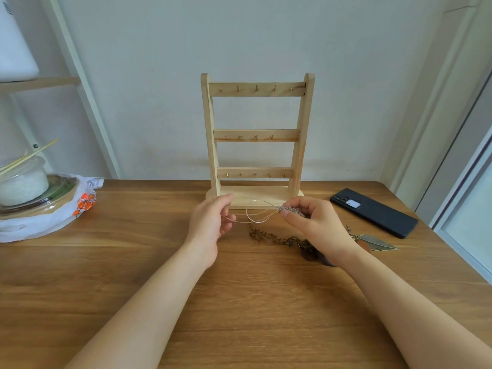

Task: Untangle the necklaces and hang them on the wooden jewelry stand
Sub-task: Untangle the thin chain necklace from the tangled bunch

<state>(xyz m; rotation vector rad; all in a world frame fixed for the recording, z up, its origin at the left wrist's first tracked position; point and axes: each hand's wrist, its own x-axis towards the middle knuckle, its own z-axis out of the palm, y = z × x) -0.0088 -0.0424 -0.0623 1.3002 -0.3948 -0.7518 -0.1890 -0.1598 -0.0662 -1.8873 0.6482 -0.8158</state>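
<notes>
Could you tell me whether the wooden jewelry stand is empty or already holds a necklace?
Empty: the stand has bare hooks on all three bars. The left hand and right hand hold the thin necklace before it.

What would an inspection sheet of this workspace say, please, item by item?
Surface: wooden table, grain showing.
Job's things: wooden jewelry stand upright at the far edge, no necklace on its hooks; thin necklace held up in loops between the hands; bronze chain necklace lying on the table, partly hidden by the right wrist; feather pendant further right.
Clutter: black phone flat at right; plastic bag at left, with a lidded food container and chopsticks on it.
Hands: left hand pinches the thin necklace's loops; right hand pinches its knotted end.
Cables: nothing seen.
Surroundings: pale wall; white shelf frame at left; window frame at right.
</notes>
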